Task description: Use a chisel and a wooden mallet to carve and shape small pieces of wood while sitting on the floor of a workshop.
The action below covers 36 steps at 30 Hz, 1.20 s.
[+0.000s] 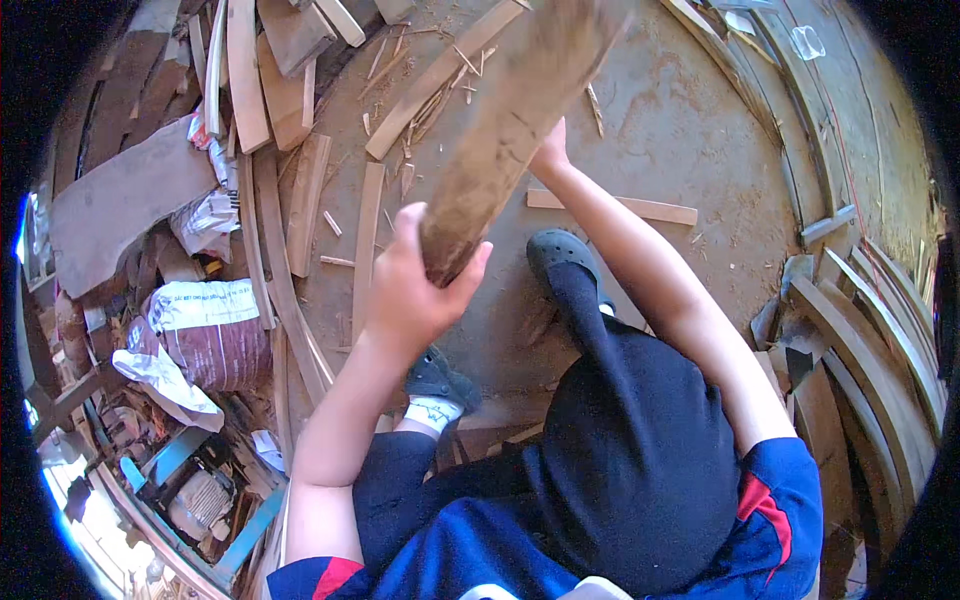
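Note:
A thick, rough brown wooden plank (pixel 500 150) is raised at a slant in front of me, its far end blurred by motion. My left hand (pixel 410 290) is closed round its near end, with the thumb along the right side. Against the plank's right edge is my right hand (pixel 550 152); the plank hides its fingers, so its grip does not show. Beyond my right forearm, a short pale wooden strip (pixel 650 209) lies on the floor.
Stacked wood pieces (pixel 245 75) crowd the upper left, near a maroon-and-white sack (pixel 215 335). A motor (pixel 203 500) in a blue frame sits lower left. Curved timbers (pixel 865 360) lie at the right. Splinters (pixel 430 115) litter the dusty floor (pixel 690 130) around my feet.

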Each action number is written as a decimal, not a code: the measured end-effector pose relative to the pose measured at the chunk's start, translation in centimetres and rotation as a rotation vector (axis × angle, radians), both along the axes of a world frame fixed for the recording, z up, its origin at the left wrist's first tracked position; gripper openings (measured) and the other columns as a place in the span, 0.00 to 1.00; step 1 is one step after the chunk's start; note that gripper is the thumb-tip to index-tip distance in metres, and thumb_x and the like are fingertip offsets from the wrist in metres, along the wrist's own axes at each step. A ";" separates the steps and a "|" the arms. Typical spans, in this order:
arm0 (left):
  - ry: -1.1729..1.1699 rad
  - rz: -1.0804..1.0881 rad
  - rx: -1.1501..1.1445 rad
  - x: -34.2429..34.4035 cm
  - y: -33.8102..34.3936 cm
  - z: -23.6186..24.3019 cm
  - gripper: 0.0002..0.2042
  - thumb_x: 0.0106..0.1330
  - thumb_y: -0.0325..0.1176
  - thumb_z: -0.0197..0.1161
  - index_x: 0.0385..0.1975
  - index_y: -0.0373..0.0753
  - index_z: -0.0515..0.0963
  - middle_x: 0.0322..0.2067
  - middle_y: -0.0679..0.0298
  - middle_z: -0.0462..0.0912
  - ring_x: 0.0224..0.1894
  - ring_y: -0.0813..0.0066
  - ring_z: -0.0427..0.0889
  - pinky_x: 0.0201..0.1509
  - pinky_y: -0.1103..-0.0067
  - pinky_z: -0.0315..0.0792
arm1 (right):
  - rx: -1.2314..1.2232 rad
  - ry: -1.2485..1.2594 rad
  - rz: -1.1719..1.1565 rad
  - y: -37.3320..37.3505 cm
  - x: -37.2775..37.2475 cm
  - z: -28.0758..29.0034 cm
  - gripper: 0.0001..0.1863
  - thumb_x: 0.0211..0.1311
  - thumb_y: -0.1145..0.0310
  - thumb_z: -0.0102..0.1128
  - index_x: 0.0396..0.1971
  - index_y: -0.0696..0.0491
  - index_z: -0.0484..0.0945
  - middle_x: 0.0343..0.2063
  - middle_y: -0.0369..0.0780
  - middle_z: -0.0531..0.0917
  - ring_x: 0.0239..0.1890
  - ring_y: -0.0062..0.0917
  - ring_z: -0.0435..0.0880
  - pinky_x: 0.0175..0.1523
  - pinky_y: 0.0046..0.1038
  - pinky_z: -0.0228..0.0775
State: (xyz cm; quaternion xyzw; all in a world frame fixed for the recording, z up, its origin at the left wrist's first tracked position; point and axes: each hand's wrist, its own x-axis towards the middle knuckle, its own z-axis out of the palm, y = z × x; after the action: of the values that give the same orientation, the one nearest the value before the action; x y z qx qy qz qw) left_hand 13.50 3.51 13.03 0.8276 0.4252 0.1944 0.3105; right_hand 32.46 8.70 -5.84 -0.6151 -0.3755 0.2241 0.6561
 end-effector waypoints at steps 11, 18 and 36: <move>-0.124 -0.027 0.278 0.6 -1.0 1.7 0.27 0.54 0.41 0.68 0.48 0.33 0.63 0.26 0.45 0.79 0.30 0.43 0.80 0.31 0.62 0.75 | -0.153 -0.025 0.078 0.1 0.4 -2.4 0.09 0.49 0.68 0.63 0.20 0.58 0.75 0.15 0.40 0.75 0.19 0.21 0.73 0.29 0.25 0.69; 0.395 -0.106 -0.104 1.0 -0.7 1.9 0.25 0.56 0.42 0.66 0.46 0.35 0.64 0.29 0.44 0.80 0.34 0.47 0.81 0.36 0.65 0.74 | 0.263 0.730 0.136 0.1 0.1 -6.0 0.04 0.46 0.75 0.63 0.21 0.55 0.76 0.18 0.35 0.78 0.24 0.19 0.75 0.33 0.28 0.70; 0.163 0.075 0.122 -0.3 -2.1 -1.1 0.24 0.57 0.37 0.65 0.46 0.29 0.65 0.28 0.44 0.80 0.33 0.53 0.83 0.37 0.67 0.74 | -0.117 0.000 0.182 0.6 -0.3 -1.1 0.08 0.37 0.72 0.60 0.23 0.56 0.77 0.24 0.49 0.79 0.28 0.43 0.79 0.35 0.34 0.70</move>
State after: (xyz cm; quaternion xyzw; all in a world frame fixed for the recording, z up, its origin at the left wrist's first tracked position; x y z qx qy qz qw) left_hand 13.16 1.40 11.93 0.8416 0.4670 0.1634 0.2166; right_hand 32.15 9.27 -6.98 -0.6159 -0.4157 0.3043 0.5960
